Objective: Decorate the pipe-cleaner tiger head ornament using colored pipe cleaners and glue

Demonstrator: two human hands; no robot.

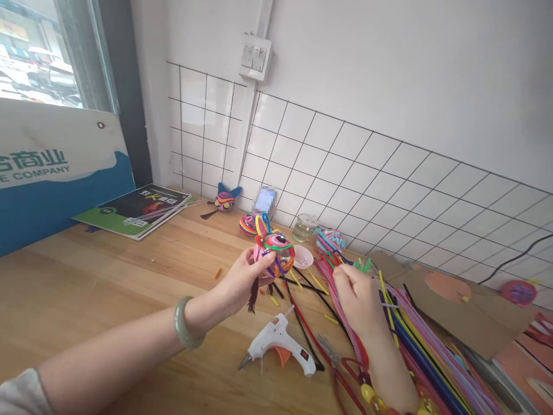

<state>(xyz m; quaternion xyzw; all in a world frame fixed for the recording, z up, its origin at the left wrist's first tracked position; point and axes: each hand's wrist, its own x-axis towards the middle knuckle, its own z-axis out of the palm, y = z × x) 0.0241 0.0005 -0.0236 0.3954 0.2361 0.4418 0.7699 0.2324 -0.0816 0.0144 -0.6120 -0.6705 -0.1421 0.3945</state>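
Observation:
My left hand (250, 268) holds up a round ornament (276, 253) of coiled, many-coloured pipe cleaners, with an eye shape, upright ears and a dark tassel hanging below. Its thumb presses on the near side. My right hand (356, 297) is closed above a bundle of pipe cleaners (425, 328); whatever its fingers pinch is hidden. Below and between the hands lies a white glue gun (276, 343) with an orange trigger, nozzle to the left. Red-handled scissors (337, 360) rest beside my right wrist, partly covered.
At the back stand a finished eared ornament (225, 199), a phone (265, 202), a glass jar (305, 227), a small bowl (302, 257) and a striped ball (330, 239). Books (138, 210) lie left, cardboard (458, 305) right. Pipe-cleaner scraps (318, 282) litter the wooden table (173, 259).

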